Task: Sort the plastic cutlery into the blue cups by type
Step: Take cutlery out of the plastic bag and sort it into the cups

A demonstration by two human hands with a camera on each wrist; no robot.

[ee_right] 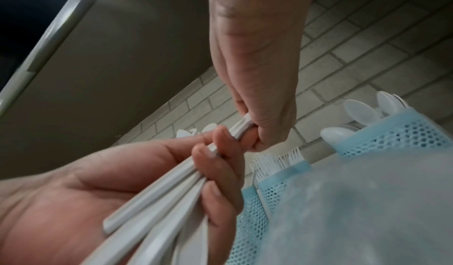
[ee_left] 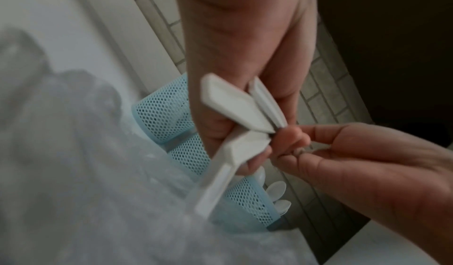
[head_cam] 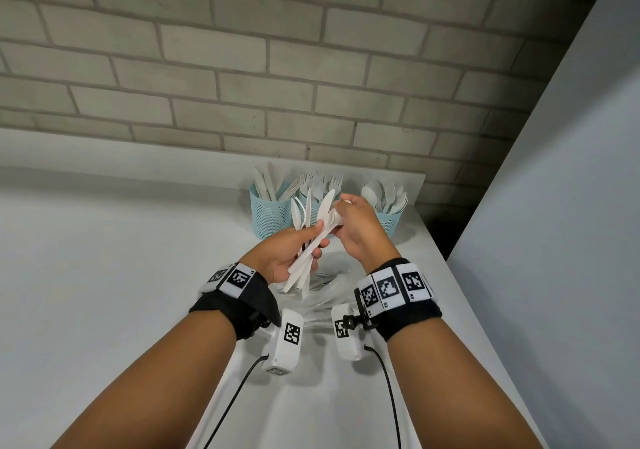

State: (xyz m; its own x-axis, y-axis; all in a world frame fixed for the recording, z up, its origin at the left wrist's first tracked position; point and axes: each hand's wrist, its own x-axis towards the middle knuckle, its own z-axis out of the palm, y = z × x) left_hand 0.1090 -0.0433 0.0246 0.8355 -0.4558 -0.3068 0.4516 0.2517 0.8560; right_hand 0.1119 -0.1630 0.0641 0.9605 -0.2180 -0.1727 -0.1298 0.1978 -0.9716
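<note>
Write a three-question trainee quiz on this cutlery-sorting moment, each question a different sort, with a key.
1. True or false: the left hand grips a bundle of white cutlery.
2. Multiple choice: the middle blue cup holds A) spoons, B) forks, C) knives.
3. Fill in: the right hand pinches one piece out of the bundle, in front of the right blue cup, which is filled with ____.

Key: 1 true; 2 B; 3 spoons. The left blue cup holds the knives, all on the white table.
</note>
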